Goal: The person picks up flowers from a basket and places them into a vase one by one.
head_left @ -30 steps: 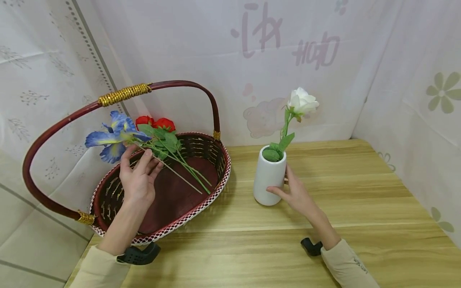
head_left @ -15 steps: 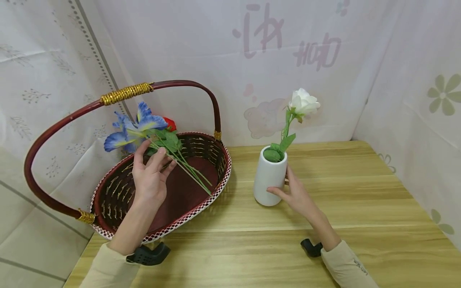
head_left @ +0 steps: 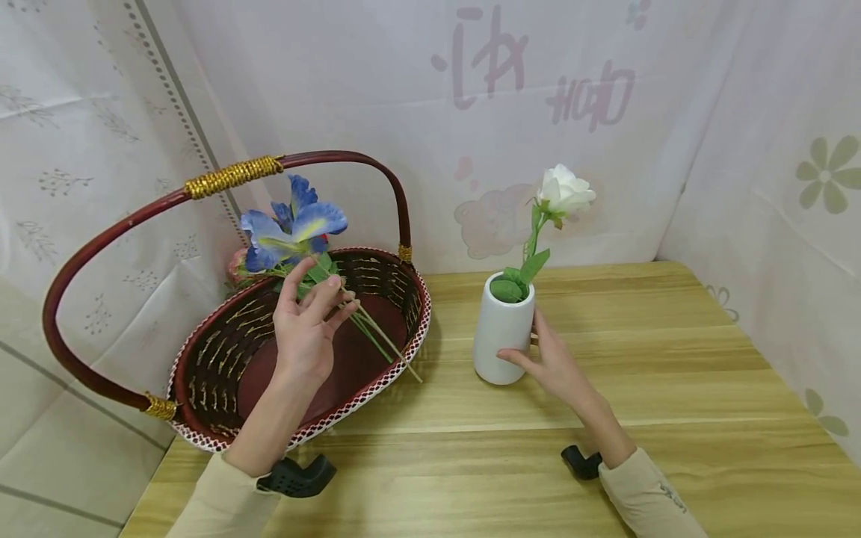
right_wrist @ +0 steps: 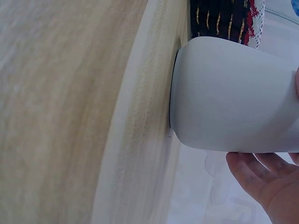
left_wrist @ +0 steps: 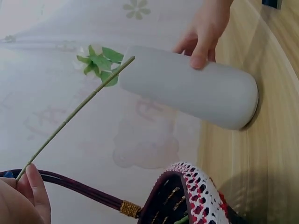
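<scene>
My left hand point(head_left: 304, 340) is over the basket, pinching the thin stem point(left_wrist: 77, 109) of a blue iris point(head_left: 289, 235) between thumb and fingers. The iris's bloom points up and left, and its stem end slants down to the right, past the basket rim. On the table stands a white vase point(head_left: 501, 340), upright, holding a white rose point(head_left: 565, 190) with green leaves. My right hand point(head_left: 554, 362) grips the vase from its right side, thumb in front and fingers behind. The right wrist view shows the vase's lower body point(right_wrist: 233, 98) on the wood.
A dark red woven basket point(head_left: 424, 306) with a tall arched handle point(head_left: 235, 178) stands on the left. Green flower stems point(head_left: 368, 335) lie in it, and a pinkish bloom point(head_left: 238, 263) pokes out behind its far rim. White printed curtains point(head_left: 377, 90) surround the wooden table point(head_left: 646, 336).
My left hand has moved right, carrying the blue iris across the basket, and its stem end now reaches beyond the rim. My right hand and the vase have stayed in place.
</scene>
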A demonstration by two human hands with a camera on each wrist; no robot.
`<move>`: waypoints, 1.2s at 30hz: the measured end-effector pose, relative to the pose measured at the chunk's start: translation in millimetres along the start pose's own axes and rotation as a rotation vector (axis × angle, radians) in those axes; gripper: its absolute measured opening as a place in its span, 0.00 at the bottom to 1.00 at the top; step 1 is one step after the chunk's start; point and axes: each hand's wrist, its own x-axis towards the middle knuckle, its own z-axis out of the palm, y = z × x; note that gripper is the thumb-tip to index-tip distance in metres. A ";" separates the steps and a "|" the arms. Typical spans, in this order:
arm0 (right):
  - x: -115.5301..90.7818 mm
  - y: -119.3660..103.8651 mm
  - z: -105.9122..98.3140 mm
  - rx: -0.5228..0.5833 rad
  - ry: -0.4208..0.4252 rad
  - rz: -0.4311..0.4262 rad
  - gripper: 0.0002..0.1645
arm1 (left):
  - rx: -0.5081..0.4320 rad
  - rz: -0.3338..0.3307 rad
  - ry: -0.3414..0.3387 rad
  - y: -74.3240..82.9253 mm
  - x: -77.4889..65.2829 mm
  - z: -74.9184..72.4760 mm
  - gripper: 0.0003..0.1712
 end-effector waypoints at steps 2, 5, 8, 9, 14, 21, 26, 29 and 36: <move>0.2 0.4 0.2 -0.005 0.000 -0.006 0.60 | 0.009 0.003 -0.008 -1.4 -0.7 2.0 0.33; 0.0 -0.5 0.2 0.000 0.000 -0.002 0.60 | 0.021 0.009 -0.026 -3.4 -1.8 5.0 0.34; -0.1 -1.9 0.0 0.005 -0.002 0.007 0.60 | 0.025 0.018 -0.042 -5.1 -2.9 7.8 0.33; -0.1 -2.5 -0.2 0.006 -0.003 0.009 0.60 | 0.025 0.020 -0.047 -5.6 -3.4 8.9 0.33; -0.4 -2.9 -0.5 0.018 -0.007 0.015 0.61 | 0.041 0.033 -0.073 -7.9 -6.0 14.7 0.32; -0.4 0.0 0.1 0.009 0.000 0.004 0.60 | 0.047 0.058 -0.126 -9.9 -9.1 24.7 0.29; -0.6 1.5 0.8 0.002 0.001 -0.009 0.61 | 0.052 0.079 -0.156 -12.0 -10.8 33.4 0.29; -0.7 1.3 0.8 0.006 0.000 -0.010 0.60 | 0.047 0.088 -0.168 -13.1 -10.8 38.7 0.28; -0.3 -2.5 -0.1 0.000 0.002 -0.016 0.60 | 0.055 0.117 -0.197 -14.8 -8.5 50.5 0.27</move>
